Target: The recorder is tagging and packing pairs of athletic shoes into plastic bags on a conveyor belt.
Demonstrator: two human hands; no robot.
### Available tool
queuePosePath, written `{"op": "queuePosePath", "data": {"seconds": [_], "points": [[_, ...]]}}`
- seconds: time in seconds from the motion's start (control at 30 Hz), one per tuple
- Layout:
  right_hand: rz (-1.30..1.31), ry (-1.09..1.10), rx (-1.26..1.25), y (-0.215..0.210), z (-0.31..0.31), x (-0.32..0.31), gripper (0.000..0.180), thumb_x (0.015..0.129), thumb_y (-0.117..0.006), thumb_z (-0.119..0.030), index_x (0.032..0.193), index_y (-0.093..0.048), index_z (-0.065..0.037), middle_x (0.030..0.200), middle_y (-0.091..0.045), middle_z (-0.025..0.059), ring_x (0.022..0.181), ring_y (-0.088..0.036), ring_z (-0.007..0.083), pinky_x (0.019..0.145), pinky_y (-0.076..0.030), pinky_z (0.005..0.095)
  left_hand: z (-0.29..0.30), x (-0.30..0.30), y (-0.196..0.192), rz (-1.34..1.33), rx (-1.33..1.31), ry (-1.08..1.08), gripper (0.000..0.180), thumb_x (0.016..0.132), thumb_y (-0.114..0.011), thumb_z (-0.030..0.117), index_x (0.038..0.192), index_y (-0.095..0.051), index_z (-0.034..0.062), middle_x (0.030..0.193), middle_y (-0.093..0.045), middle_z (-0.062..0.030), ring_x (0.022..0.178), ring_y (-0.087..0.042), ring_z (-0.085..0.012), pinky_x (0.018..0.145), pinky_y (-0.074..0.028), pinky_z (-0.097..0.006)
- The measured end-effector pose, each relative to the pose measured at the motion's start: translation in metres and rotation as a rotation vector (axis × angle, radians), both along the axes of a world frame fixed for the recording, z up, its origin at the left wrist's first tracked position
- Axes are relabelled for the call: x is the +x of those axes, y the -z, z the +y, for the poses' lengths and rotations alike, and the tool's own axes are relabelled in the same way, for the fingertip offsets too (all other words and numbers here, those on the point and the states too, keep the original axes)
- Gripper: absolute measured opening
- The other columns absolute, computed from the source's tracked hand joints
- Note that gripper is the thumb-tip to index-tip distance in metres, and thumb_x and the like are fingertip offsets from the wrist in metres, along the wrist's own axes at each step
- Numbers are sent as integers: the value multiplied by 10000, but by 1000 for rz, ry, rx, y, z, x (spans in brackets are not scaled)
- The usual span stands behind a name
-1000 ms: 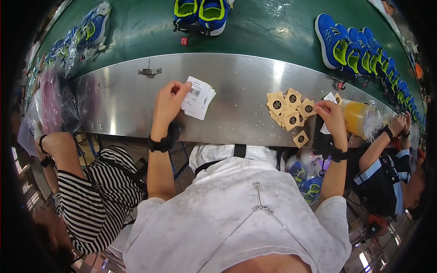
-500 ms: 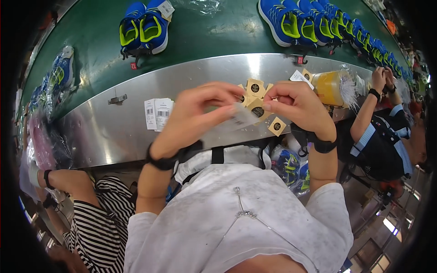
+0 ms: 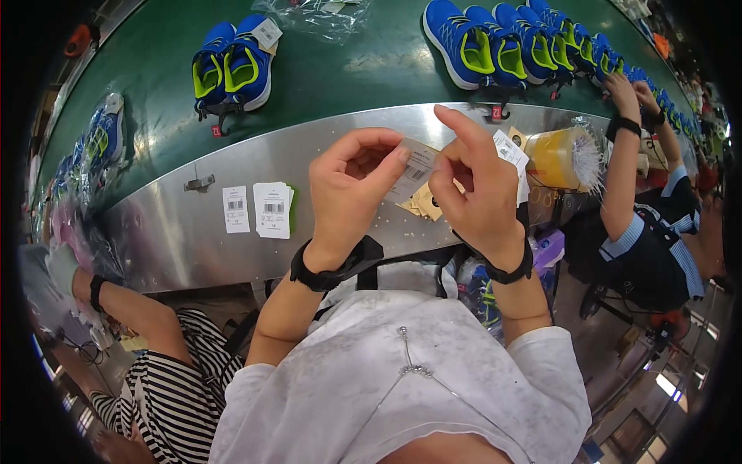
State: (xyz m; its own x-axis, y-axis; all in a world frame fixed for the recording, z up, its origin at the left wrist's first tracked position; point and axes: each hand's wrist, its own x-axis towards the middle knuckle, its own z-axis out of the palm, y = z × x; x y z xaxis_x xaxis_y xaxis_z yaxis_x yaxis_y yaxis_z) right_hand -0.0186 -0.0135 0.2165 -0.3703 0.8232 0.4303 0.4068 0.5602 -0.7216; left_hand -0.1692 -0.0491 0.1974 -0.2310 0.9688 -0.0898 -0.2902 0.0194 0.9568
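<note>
Raised close in front of me, my left hand (image 3: 352,189) and my right hand (image 3: 471,185) pinch a small white barcode label (image 3: 413,172) between their fingertips. Below them on the shiny metal ledge (image 3: 178,232) lie brown card tags (image 3: 423,205), partly hidden by my hands. To the left on the ledge rest a single white label (image 3: 236,209) and a small stack of white labels (image 3: 272,209). Both wrists wear black bands.
A green conveyor belt (image 3: 332,69) behind the ledge carries blue and yellow-green sneakers (image 3: 232,69), with a row of them at right (image 3: 510,42). A bag of yellow items (image 3: 560,158) sits at right. Other seated people work on my left (image 3: 147,348) and right (image 3: 649,232).
My hands left the ledge, where the left touched white labels and the right the brown tags, and rose together in front of me holding one white label. The view has shifted.
</note>
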Motion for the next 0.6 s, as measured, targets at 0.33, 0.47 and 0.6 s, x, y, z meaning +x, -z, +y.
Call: {"op": "queuePosePath", "data": {"seconds": [0.33, 0.47, 0.6], "points": [[-62, 17, 72, 11, 14, 25, 574, 664, -628, 67, 1217, -537, -54, 629, -562, 37, 534, -575, 171, 514, -468, 287, 12, 25, 10, -18, -2, 38, 163, 829, -686, 42, 968, -629, -23, 875, -644, -24, 772, -596, -53, 681, -482, -187], [-55, 48, 35, 11, 24, 41, 511, 702, -611, 68, 1196, -551, -49, 625, -557, 56, 542, -579, 187, 523, -475, 296, 26, 43, 4, -17, 4, 67, 153, 801, -683, -10, 946, -634, -11, 850, -647, -39, 740, -612, -98, 666, -487, -206], [95, 31, -358, -2, 53, 75, 302, 840, -551, -6, 1141, -570, -34, 641, -548, -10, 543, -506, 87, 513, -410, 228, 68, 53, -7, 874, 742, 72, 227, 668, -676, -8, 892, -633, -3, 881, -640, -74, 777, -623, -193, 672, -499, -288]]}}
